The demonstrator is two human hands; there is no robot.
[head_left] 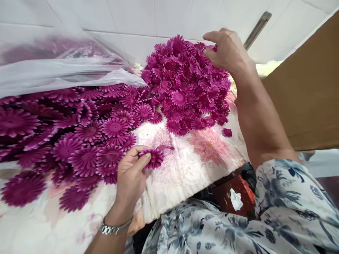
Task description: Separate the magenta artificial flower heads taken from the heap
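My left hand (pixel 131 169) pinches one purple fabric flower (pixel 155 157) between thumb and fingers, just above the white floral cloth (pixel 182 173). Large flat purple flowers (pixel 84 148) spread out to its left. My right hand (pixel 227 49) reaches far over a heap of smaller purple flowers (pixel 185 84), its fingers curled on the top of the heap with a bit of purple petal showing at the fingertips.
A clear plastic bag (pixel 53 67) holding more purple flowers lies at the back left. A brown cardboard box wall (pixel 309 95) stands at the right. A red tissue box (pixel 234 197) sits by my lap. A white tiled floor lies behind.
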